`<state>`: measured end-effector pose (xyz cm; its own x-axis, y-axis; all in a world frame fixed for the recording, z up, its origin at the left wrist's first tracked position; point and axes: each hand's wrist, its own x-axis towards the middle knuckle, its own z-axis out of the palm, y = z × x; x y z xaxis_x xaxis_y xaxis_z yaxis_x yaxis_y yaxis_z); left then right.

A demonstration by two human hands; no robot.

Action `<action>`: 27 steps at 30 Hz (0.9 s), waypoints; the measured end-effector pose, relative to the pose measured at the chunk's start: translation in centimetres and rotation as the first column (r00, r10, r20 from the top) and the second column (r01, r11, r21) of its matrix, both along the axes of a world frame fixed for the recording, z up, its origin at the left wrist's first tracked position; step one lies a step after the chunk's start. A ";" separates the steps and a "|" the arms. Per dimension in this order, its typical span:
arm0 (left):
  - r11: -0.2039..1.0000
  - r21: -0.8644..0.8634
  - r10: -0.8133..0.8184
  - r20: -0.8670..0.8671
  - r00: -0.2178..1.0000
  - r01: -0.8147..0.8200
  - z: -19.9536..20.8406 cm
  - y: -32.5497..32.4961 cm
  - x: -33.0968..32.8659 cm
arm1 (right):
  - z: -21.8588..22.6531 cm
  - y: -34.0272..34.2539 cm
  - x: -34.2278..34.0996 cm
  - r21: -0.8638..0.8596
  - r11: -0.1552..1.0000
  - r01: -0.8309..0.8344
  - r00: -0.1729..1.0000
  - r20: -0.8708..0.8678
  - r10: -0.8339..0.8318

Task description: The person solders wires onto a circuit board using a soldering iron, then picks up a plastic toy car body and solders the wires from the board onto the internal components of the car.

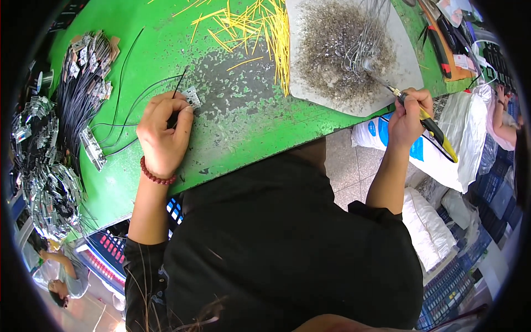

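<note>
Green paint, worn through to grey in the middle, covers the desk (pixel 243 119). On it the left hand (pixel 162 133) presses down, its fingers (pixel 180 119) pinched together on a black wire (pixel 180 86) beside a small silver part (pixel 193 97). The right hand (pixel 408 117) hangs off the desk edge with fingers wrapped tight around a yellow-handled soldering iron (pixel 428 124), whose tip points at a grey pad (pixel 406 66) speckled with residue. A wire stand (pixel 368 39) sits on that pad, just ahead of the tip. Yellow sticks (pixel 260 27) lie scattered between the two hands. Bundled black wires (pixel 77 97) with silver parts pile up at far left, well apart from the iron. White sacks (pixel 459 138) crowd the floor under the right arm.
</note>
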<state>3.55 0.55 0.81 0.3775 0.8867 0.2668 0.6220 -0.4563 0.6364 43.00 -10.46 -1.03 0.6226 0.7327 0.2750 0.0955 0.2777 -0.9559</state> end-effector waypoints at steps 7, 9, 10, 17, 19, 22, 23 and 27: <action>1.000 -0.004 -0.003 0.004 1.000 0.003 0.0 0.0 0.0 | -0.1 0.3 0.0 -0.012 0.999 0.046 0.998 -0.033 -0.046; 1.000 -0.007 -0.003 0.008 1.000 0.003 0.0 0.0 0.0 | 0.0 0.5 -0.3 -0.012 0.998 0.061 0.997 -0.035 -0.061; 1.000 -0.004 -0.004 0.004 1.000 0.004 0.1 0.0 0.1 | 0.1 0.6 -0.5 -0.011 0.997 0.075 0.996 -0.039 -0.076; 0.998 -0.056 0.025 0.033 0.999 -0.023 0.1 0.0 -0.1 | -0.2 0.9 -0.4 0.000 0.996 0.088 0.995 -0.041 -0.088; 0.999 -0.027 0.021 0.030 0.999 -0.020 0.2 0.1 -0.3 | -0.3 1.0 -0.6 0.035 0.995 0.096 0.992 -0.082 -0.092; 0.999 0.034 -0.007 0.041 0.999 0.006 -0.2 0.2 -0.4 | 0.4 1.4 -1.4 0.082 0.993 0.089 0.992 -0.099 -0.081; 0.999 0.035 -0.027 0.044 0.999 0.026 -0.1 0.4 -0.5 | 0.8 1.2 -1.8 0.097 0.995 0.023 0.994 -0.108 -0.012; 0.999 0.000 -0.052 0.121 0.991 0.052 -0.3 0.9 -0.3 | 2.4 2.3 -7.6 0.101 0.969 -0.226 0.974 -0.010 0.228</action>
<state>3.23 1.43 0.48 0.3883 0.8677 0.3104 0.5155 -0.4837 0.7073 35.37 -8.14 1.35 0.4499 0.8255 0.3409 -0.0013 0.3823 -0.9240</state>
